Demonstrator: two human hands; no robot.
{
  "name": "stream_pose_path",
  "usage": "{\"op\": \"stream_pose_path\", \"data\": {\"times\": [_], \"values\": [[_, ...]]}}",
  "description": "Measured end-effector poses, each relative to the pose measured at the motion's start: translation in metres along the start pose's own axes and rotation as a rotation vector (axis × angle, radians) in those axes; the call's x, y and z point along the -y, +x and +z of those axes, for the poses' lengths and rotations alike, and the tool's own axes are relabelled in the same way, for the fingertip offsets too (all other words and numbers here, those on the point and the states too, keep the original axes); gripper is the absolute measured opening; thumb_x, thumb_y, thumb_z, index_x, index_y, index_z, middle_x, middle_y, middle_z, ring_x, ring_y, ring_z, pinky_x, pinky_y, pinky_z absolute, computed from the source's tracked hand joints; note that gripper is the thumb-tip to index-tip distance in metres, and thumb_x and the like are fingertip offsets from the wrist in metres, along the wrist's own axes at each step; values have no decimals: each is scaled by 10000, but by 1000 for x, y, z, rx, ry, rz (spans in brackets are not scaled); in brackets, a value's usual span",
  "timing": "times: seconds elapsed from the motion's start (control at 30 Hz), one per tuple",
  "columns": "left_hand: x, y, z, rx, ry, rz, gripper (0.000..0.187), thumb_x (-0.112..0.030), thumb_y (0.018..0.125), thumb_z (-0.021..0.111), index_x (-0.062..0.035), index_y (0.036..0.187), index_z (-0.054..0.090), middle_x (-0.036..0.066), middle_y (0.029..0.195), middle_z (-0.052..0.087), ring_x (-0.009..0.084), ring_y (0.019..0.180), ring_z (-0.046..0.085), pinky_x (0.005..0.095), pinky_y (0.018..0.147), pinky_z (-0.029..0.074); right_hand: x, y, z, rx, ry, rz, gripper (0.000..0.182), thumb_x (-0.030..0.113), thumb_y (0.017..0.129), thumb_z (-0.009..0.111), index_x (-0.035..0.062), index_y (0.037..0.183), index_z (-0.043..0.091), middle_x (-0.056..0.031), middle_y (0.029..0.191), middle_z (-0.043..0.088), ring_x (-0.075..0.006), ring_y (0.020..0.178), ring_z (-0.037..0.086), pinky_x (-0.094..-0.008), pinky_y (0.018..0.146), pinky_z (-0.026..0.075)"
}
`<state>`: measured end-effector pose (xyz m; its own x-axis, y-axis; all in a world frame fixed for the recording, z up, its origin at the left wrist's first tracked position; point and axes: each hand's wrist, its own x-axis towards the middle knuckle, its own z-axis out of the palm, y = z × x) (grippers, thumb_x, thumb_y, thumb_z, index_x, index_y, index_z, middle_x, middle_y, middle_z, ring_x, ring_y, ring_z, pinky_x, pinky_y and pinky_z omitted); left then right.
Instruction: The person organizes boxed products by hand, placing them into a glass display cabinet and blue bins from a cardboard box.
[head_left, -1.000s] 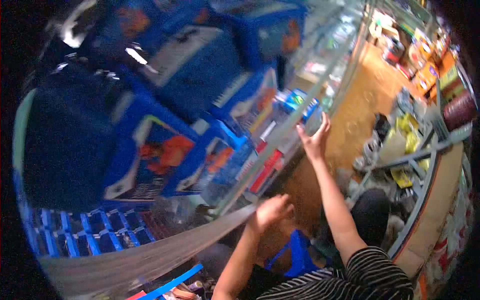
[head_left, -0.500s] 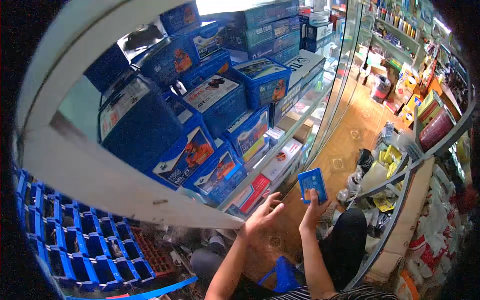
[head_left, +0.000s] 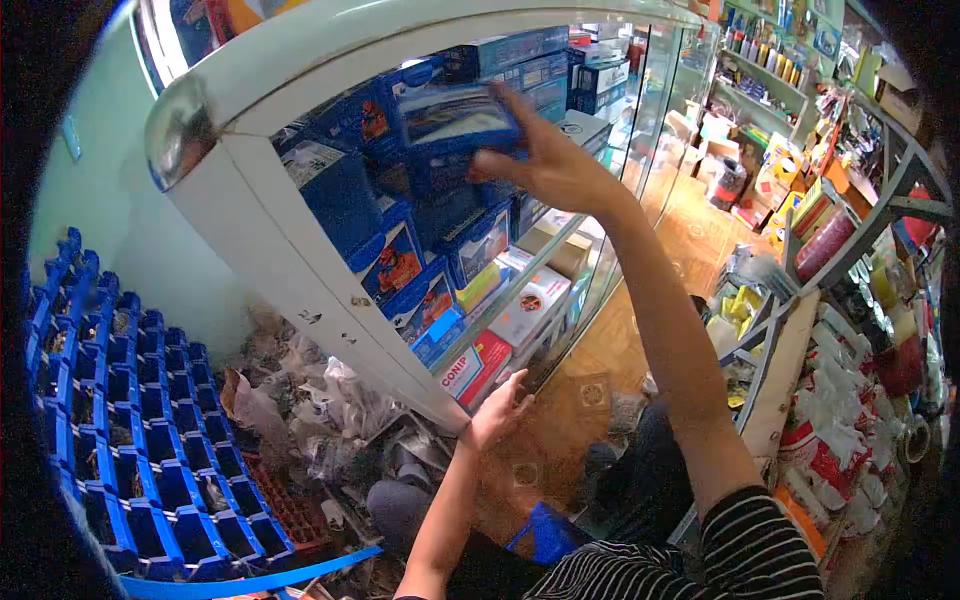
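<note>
My right hand (head_left: 545, 165) reaches into the glass cabinet, its thumb and fingers gripping the side of a blue box (head_left: 462, 140) with a pale picture label on top. Motion smears that box, which is tilted among the other blue boxes. Beneath it stand more blue boxes (head_left: 400, 257) with orange pictures on their fronts. My left hand (head_left: 500, 412) is low at the cabinet's bottom corner, close to a red and white box (head_left: 474, 368); its fingers are apart and hold nothing.
The white cabinet frame (head_left: 290, 250) slants across the left. Rows of blue bins (head_left: 150, 420) stand beyond it. A metal rack (head_left: 775, 335) with plastic bags is on the right. Cartons (head_left: 780, 190) line the far end of the tiled floor (head_left: 590, 360).
My right hand has moved up and left from above the floor into the cabinet, onto a blue box. The small blue pack it held no longer shows. My left hand has shifted slightly down-left.
</note>
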<state>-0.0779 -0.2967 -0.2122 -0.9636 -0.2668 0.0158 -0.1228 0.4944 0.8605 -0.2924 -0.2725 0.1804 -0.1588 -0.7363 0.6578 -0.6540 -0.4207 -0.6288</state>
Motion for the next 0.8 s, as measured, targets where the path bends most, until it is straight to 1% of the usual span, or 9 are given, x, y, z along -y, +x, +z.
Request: {"op": "stream_pose_path", "data": {"times": [0.07, 0.2, 0.3, 0.33, 0.47, 0.57, 0.63, 0.7, 0.8], "values": [[-10, -7, -6, 4, 112, 11, 593, -265, 969, 600, -36, 1447, 333, 213, 1395, 503, 323, 1286, 514, 404, 1071, 417, -3, 19, 3, 252, 265, 103, 672, 242, 996, 579, 64, 1534, 218, -148, 1212, 599, -203, 1088, 605, -331, 996, 466], [-20, -13, -10, 34, 85, 25, 599, -308, 968, 579, -26, 1442, 344, 223, 1401, 488, 349, 1298, 486, 412, 1068, 407, -10, 35, 15, 276, 140, 16, 579, 269, 1029, 509, 76, 1522, 276, -143, 1154, 631, -206, 1031, 627, -345, 972, 466], [-5, -11, -1, 48, 167, 42, 602, -320, 963, 562, -37, 1445, 339, 257, 1395, 474, 382, 1287, 472, 445, 1042, 414, -20, 24, 26, -124, -535, -238, 556, 282, 1005, 557, 88, 1487, 358, -147, 1141, 646, -223, 1061, 619, -342, 970, 460], [0, -10, 1, 25, 191, 74, 596, -320, 961, 563, -39, 1441, 348, 263, 1384, 483, 384, 1280, 479, 448, 1036, 420, -16, 16, 28, -318, -584, -320, 463, 263, 981, 599, 85, 1392, 486, -141, 1136, 655, -237, 1077, 609, -345, 984, 450], [6, -21, 1, -22, 251, 147, 509, -332, 951, 572, -34, 1341, 439, 279, 1243, 569, 416, 1174, 543, 478, 950, 463, -20, -55, -1, -823, -141, -30, 307, 211, 963, 606, -11, 1175, 600, -133, 1048, 659, -221, 973, 642, -342, 885, 502], [10, -24, 0, 192, 318, 35, 402, -329, 944, 580, -29, 1200, 499, 265, 1101, 612, 444, 1018, 595, 505, 834, 484, -96, -144, -19, -1108, 173, 246, 201, 130, 959, 587, -21, 1088, 618, -74, 929, 627, -164, 802, 624, -277, 793, 520], [22, -31, 10, 222, 347, 65, 340, -316, 937, 583, -38, 1119, 514, 250, 970, 622, 444, 890, 614, 521, 737, 479, -157, -232, -5, -938, -97, 666, 193, 162, 944, 607, 11, 1060, 637, -41, 853, 606, -158, 718, 593, -276, 753, 522], [38, -38, 22, 286, 419, 23, 346, -316, 934, 579, -51, 1149, 520, 247, 940, 629, 442, 872, 619, 520, 725, 486, -182, -306, 42, -638, 115, 866, 259, 234, 931, 629, 0, 1040, 649, -56, 873, 647, -158, 720, 613, -286, 749, 524], [47, -42, 30, 281, 234, 52, 360, -290, 907, 589, -66, 1188, 569, 186, 971, 669, 398, 797, 621, 421, 693, 530, -184, -354, 119, -54, -241, 892, 350, 299, 925, 635, -19, 1072, 655, -117, 971, 691, -204, 823, 648, -350, 788, 527]]}}
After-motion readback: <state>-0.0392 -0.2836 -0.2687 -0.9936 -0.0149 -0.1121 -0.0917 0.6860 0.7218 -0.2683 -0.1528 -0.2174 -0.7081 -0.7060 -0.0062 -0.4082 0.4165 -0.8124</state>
